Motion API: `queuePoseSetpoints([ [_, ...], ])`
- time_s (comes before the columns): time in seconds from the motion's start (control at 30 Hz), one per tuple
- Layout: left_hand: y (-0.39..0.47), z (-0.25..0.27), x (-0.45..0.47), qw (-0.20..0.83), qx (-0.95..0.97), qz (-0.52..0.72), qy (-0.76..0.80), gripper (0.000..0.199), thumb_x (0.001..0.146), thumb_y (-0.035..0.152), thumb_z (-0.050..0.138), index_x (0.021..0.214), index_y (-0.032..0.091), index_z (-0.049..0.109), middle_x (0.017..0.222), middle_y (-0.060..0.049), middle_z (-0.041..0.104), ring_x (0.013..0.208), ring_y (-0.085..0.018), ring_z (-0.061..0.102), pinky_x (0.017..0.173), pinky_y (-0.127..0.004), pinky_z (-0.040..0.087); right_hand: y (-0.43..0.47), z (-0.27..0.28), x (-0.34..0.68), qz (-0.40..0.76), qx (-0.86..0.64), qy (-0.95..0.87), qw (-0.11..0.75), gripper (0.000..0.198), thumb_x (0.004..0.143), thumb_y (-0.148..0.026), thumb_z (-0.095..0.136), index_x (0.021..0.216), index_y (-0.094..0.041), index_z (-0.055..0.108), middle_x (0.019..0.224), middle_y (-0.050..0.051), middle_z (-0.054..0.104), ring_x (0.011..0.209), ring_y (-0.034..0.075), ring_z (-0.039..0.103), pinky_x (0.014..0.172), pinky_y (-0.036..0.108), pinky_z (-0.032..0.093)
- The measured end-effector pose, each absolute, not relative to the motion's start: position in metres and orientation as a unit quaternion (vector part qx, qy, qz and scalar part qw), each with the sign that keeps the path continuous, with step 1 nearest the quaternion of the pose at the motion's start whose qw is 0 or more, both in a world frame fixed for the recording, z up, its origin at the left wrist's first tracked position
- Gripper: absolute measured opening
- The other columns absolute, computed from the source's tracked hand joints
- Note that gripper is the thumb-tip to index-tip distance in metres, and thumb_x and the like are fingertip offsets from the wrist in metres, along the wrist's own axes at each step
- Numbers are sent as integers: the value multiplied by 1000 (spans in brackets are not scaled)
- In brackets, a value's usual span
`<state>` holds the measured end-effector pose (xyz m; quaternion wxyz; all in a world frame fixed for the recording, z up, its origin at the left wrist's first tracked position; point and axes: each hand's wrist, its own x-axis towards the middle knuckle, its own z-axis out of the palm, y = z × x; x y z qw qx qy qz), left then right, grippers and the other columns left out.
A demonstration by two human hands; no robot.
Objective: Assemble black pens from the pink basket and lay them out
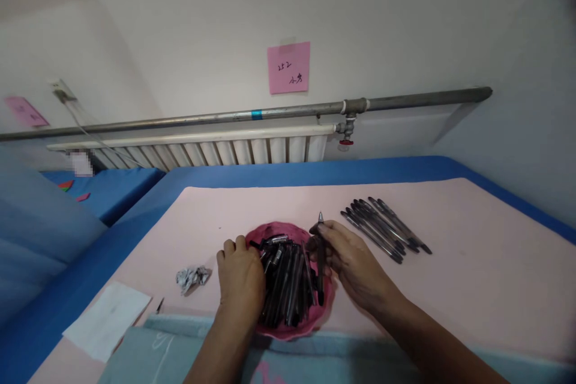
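Note:
A pink scalloped basket (288,332) holds many dark pen parts (285,279), among them barrels and caps. My right hand (348,252) is closed around a black pen (320,270), its metal tip pointing up, over the basket's right side. My left hand (240,273) rests at the basket's left rim with its fingers curled; the fingertips reach inside and are partly hidden, so what they hold, if anything, does not show. To the right, a loose pile of capped black pens (382,228) lies on the pink table cover (472,264).
A crumpled paper ball (192,279) and a white sheet (108,319) lie at left, with a small dark pointed piece (160,305) near them. Pale blue cloth (180,348) covers the front edge. Behind the table are a radiator (252,150) and a pipe (297,110).

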<state>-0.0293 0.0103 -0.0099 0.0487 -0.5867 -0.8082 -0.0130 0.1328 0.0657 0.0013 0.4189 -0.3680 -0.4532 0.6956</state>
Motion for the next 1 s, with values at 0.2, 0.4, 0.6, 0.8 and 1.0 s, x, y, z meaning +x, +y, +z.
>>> queuePoseSetpoints([
  [0.2, 15, -12, -28, 42, -591, 6, -806, 30, 76, 10, 38, 84, 11, 67, 96, -16, 56, 90, -28, 46, 72, -39, 33, 65, 3, 133, 697, -365, -468, 403, 21, 77, -39, 57, 72, -19, 53, 61, -2, 57, 50, 11, 50, 42, 22, 36],
  [0.4, 16, -12, -26, 42, -602, 18, -797, 36, 79, 7, 32, 87, 11, 67, 96, -16, 59, 89, -28, 47, 72, -39, 33, 61, 4, 132, 705, -363, -475, 381, 23, 80, -43, 52, 88, -21, 53, 54, -4, 57, 39, 11, 49, 31, 19, 28],
  [0.6, 15, -13, -24, 34, -610, 21, -791, 38, 80, 7, 29, 88, 10, 66, 97, -17, 60, 90, -28, 49, 74, -40, 33, 58, 6, 131, 700, -361, -499, 360, 29, 80, -43, 51, 100, -23, 55, 50, -5, 56, 34, 9, 46, 29, 18, 24],
  [0.8, 13, -12, -32, 3, -587, -33, -809, 24, 78, 12, 38, 88, 10, 61, 91, -15, 60, 86, -25, 53, 75, -37, 35, 58, -1, 131, 691, -340, -553, 317, 31, 75, -24, 55, 106, -24, 59, 62, -3, 61, 42, 9, 48, 42, 21, 37],
  [1.0, 11, 1, -45, -324, -430, -467, -702, 19, 79, 32, 51, 85, 15, 56, 73, -4, 61, 68, -16, 57, 65, -29, 43, 51, -4, 128, 643, -302, -632, 308, 32, 77, -26, 56, 108, -29, 60, 84, 0, 65, 71, 17, 58, 62, 29, 46],
])
